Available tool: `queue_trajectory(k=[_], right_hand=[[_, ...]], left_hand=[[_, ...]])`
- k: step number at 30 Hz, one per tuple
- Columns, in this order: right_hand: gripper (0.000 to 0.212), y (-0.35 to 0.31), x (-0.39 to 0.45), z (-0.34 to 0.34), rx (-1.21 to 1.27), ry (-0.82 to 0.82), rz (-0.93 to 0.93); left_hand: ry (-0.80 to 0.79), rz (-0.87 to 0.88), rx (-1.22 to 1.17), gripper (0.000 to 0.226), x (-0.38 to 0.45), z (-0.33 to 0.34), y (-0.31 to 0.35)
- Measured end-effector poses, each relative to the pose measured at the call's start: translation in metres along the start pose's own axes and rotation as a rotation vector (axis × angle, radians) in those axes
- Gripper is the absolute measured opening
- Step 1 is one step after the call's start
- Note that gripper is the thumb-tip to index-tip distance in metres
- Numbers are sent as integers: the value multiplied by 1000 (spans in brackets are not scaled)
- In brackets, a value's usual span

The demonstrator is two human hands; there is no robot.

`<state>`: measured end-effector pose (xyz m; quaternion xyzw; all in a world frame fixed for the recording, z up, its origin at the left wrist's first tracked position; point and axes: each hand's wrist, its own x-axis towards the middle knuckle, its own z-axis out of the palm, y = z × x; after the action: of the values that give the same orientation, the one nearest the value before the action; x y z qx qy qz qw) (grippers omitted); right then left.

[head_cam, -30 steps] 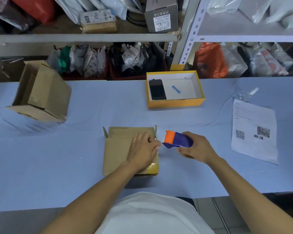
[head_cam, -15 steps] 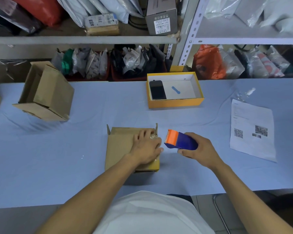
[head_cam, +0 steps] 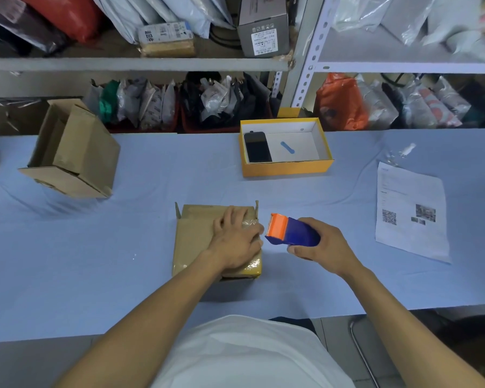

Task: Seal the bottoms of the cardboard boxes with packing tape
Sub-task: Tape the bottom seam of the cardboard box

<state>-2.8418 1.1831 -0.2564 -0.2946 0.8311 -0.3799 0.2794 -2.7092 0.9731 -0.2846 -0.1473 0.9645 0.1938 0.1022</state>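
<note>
Brown cardboard box [head_cam: 196, 239] sits bottom-up near the front middle of the blue counter [head_cam: 123, 275], with shiny clear tape wrapped over its right end. The left hand [head_cam: 235, 242] lies flat on top of it, palm down, fingers straight and a bit spread, pressing along the taped right edge. The right hand [head_cam: 318, 242] is just beside the box, fingers and thumb curled round a blue tape dispenser [head_cam: 294, 233] whose orange end points at the box, close to the left fingertips but I can't tell if it's touching. The roll inside the dispenser is hidden by the hand. The seam under the left palm is covered too, so how far the tape runs is hard to make out. Another open cardboard box [head_cam: 73, 152] lies tipped on the far left.
</note>
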Motion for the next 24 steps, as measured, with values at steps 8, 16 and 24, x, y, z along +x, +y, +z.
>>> queue_trajectory(k=[8, 16, 24], right_hand=[[55, -1, -1, -2, 13, 11, 2], [57, -10, 0, -4, 65, -23, -49], [58, -22, 3, 2, 109, -69, -104]], left_hand=[[-86, 1, -118, 16, 6, -4, 3], [96, -329, -1084, 20, -12, -22, 20], [-55, -452, -1393, 11, -14, -38, 19]])
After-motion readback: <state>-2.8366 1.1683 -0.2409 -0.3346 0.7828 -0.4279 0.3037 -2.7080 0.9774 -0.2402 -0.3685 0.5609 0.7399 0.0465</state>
